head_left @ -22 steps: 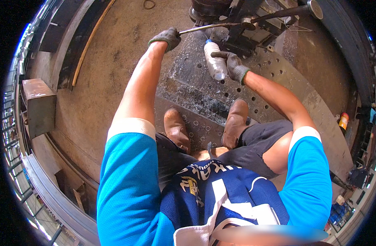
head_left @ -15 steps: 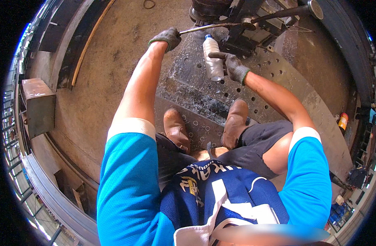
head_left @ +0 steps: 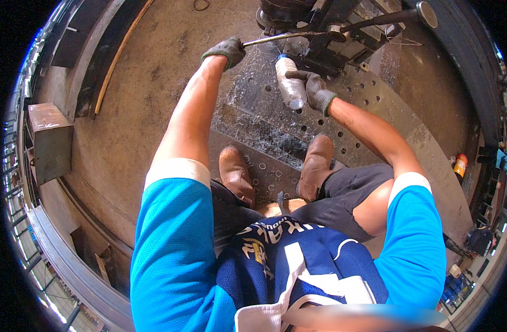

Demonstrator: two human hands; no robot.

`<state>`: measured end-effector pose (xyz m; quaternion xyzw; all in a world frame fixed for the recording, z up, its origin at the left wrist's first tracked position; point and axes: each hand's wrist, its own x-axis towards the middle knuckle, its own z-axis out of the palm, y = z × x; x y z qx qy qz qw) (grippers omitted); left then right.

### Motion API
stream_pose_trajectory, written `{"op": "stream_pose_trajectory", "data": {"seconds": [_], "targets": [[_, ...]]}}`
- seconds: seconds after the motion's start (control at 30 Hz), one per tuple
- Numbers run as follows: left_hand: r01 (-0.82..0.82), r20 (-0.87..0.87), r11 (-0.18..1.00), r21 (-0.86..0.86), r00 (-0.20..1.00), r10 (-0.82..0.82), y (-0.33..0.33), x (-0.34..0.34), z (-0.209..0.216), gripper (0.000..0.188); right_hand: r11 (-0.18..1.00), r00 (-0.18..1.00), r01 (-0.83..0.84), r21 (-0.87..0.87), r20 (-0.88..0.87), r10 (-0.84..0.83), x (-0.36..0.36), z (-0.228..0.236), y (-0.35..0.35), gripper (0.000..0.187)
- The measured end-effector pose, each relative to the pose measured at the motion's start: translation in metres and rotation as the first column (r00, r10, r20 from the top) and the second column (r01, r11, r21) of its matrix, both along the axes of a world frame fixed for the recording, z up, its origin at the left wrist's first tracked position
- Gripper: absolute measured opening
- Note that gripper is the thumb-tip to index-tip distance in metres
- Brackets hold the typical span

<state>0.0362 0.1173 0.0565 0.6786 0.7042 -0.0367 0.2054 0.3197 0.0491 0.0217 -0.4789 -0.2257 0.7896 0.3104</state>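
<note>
My left hand (head_left: 229, 51), in a grey glove, is closed round the end of a metal lever (head_left: 278, 38) that runs right to the hub of a dark machine (head_left: 342, 47). My right hand (head_left: 319, 94), gloved too, grips a clear plastic bottle (head_left: 289, 77) with a blue cap, one finger laid across its side. The bottle is tilted, its cap toward the machine and its base toward me. A thin line, perhaps liquid, shows at the cap. Below the bottle lies a metal plate (head_left: 370, 119) with round holes, strewn with metal shavings (head_left: 270, 135).
My brown boots (head_left: 315, 157) rest on the plate near the shavings. Another lever (head_left: 383, 20) with a round end sticks out right from the machine. A metal box (head_left: 53, 144) stands at the left, by long metal sections (head_left: 79, 271). An orange-and-yellow container (head_left: 460, 165) sits at the far right.
The bottle has tilted further, its base swinging right and its cap dropping slightly, and its side looks more squeezed. My left hand has barely moved on the lever.
</note>
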Motion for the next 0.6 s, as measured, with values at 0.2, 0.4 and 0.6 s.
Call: {"op": "stream_pose_trajectory", "data": {"seconds": [0.2,0.4,0.6], "targets": [[0.006,0.000,1.000,-0.025,1.000,-0.006,0.000,0.001,0.002,0.040,0.998,0.995,-0.044,0.041,0.088,0.041,-0.001,0.001,-0.001,0.025],[-0.003,0.007,0.999,-0.040,1.000,0.003,0.000,0.002,0.003,0.044,0.980,0.958,-0.183,0.084,0.240,0.158,-0.002,0.013,-0.004,0.046],[-0.007,-0.003,0.998,-0.058,1.000,0.007,0.002,0.001,-0.001,0.043,0.970,0.935,-0.228,0.080,0.295,0.195,-0.002,0.016,-0.006,0.046]]}}
